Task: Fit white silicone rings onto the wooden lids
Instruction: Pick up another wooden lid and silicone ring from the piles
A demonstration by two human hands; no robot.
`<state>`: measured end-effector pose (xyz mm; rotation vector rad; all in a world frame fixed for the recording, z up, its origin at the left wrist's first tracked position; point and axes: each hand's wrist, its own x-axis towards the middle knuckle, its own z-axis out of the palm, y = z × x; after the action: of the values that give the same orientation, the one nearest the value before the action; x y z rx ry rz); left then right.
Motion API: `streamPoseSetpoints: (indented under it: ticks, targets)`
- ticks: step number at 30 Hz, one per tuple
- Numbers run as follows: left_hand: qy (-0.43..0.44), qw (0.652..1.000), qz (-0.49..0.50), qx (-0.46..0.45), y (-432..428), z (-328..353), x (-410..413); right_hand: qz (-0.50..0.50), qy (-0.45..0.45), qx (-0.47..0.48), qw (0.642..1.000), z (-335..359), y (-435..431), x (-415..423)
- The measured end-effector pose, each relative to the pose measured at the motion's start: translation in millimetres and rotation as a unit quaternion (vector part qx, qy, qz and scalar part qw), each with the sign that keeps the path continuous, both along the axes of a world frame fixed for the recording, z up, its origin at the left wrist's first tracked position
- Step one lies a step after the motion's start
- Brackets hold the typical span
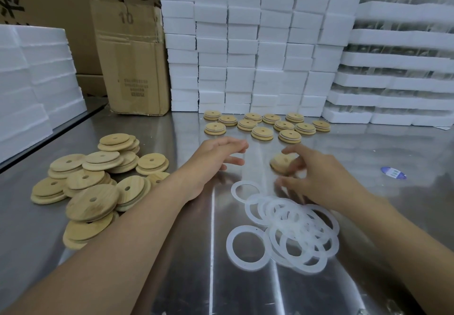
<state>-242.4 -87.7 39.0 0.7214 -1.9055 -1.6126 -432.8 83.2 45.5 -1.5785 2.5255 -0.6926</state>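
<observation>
We are leaning over a shiny steel bench [186, 278], white silicone rings [287, 231] heaped nearest. Our right hand [317, 174] is pinching a blurred wooden lid [280, 162]; our left hand [216, 157] is hovering open, empty. Beyond are sitting finished lids [265, 125], foam blocks [245, 44] and a cardboard box [132, 64].

The number "10" stood on the flap of the cardboard box [134, 56]; its smaller printed lines were too blurred to read.

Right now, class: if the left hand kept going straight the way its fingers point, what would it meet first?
Probably the wooden lid in the right hand: the left hand points right, toward it. Depth is unclear, so it might pass behind.
</observation>
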Motion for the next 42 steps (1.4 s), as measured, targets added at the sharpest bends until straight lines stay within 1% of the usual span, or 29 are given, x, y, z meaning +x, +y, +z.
streamPoseSetpoints:
  ticks: [2, 3, 6, 10, 13, 15, 16, 17, 19, 20, 21, 22, 23, 26, 28, 30, 32, 34, 38, 40, 42]
  targets:
    - [-0.002, 1.000, 0.002, 0.000, 0.4, 0.2, -0.1, 0.035, 0.015, 0.066, 0.997, -0.4, 1.9, 4.2]
    - [-0.004, 1.000, 0.003, 0.000, 0.8, 0.4, -0.2, 0.047, 0.009, 0.089, 0.995, 0.4, 3.1, 6.2]
    - [-0.004, 1.000, 0.000, 0.000, 2.7, 1.7, -0.3, 0.069, -0.010, 0.111, 0.991, 1.3, 5.3, 6.9]
    - [-0.004, 1.000, 0.011, -0.009, 3.0, -1.3, -2.1, 0.059, -0.019, 0.126, 0.990, 1.7, 5.1, 8.7]
    - [-0.013, 0.996, 0.061, -0.065, 1.6, -8.5, -7.0, 0.069, 0.007, 0.140, 0.988, 1.5, 4.9, 8.2]
    - [-0.034, 0.985, 0.100, -0.139, -0.8, -10.1, -6.9, 0.075, 0.020, 0.143, 0.987, 2.4, 5.7, 8.2]
    - [-0.062, 0.969, 0.123, -0.204, -3.4, -9.8, -4.6, 0.076, 0.022, 0.143, 0.987, 2.9, 5.9, 7.8]
    - [-0.105, 0.939, 0.152, -0.290, -7.0, -8.2, 0.0, 0.077, 0.024, 0.144, 0.986, 3.1, 6.1, 7.2]
    - [-0.201, 0.844, 0.211, -0.450, -15.9, -1.6, 13.9, 0.079, 0.028, 0.144, 0.986, 2.6, 5.7, 6.2]
    - [-0.243, 0.804, 0.233, -0.490, -20.8, 2.8, 22.2, 0.080, 0.030, 0.144, 0.986, 2.2, 5.5, 5.3]
    - [-0.284, 0.778, 0.251, -0.501, -25.7, 7.5, 30.9, 0.081, 0.031, 0.146, 0.986, 1.9, 5.3, 4.3]
    - [-0.319, 0.765, 0.266, -0.492, -30.0, 12.4, 39.7, 0.082, 0.033, 0.147, 0.985, 1.4, 5.0, 3.3]
    - [-0.345, 0.760, 0.281, -0.474, -34.1, 17.5, 48.3, 0.083, 0.033, 0.148, 0.985, 0.8, 4.8, 2.4]
    - [-0.378, 0.753, 0.338, -0.420, -48.3, 31.1, 72.6, 0.086, 0.034, 0.150, 0.984, -0.3, 3.2, 0.8]
    - [-0.407, 0.756, 0.355, -0.370, -60.0, 37.1, 87.9, 0.085, 0.038, 0.154, 0.984, -0.5, 2.2, 1.3]
    - [-0.448, 0.769, 0.338, -0.306, -68.3, 37.0, 97.5, 0.083, 0.036, 0.156, 0.984, -1.1, 2.1, 1.4]
    - [-0.458, 0.785, 0.326, -0.260, -72.8, 33.0, 101.1, 0.085, 0.036, 0.153, 0.984, -1.6, 1.5, 1.2]
    - [-0.437, 0.788, 0.343, -0.266, -75.2, 29.0, 102.7, 0.086, 0.041, 0.151, 0.984, -1.4, 1.2, 1.0]
    - [-0.343, 0.801, 0.358, -0.334, -71.8, 28.1, 97.2, 0.088, 0.054, 0.130, 0.986, -2.5, 0.6, -0.3]
    - [-0.294, 0.815, 0.334, -0.371, -61.1, 30.0, 84.6, 0.099, 0.055, 0.097, 0.989, -4.2, -1.0, 1.3]
    - [-0.251, 0.842, 0.284, -0.383, -41.4, 32.1, 64.9, 0.127, 0.046, 0.051, 0.989, -7.1, -2.6, 6.6]
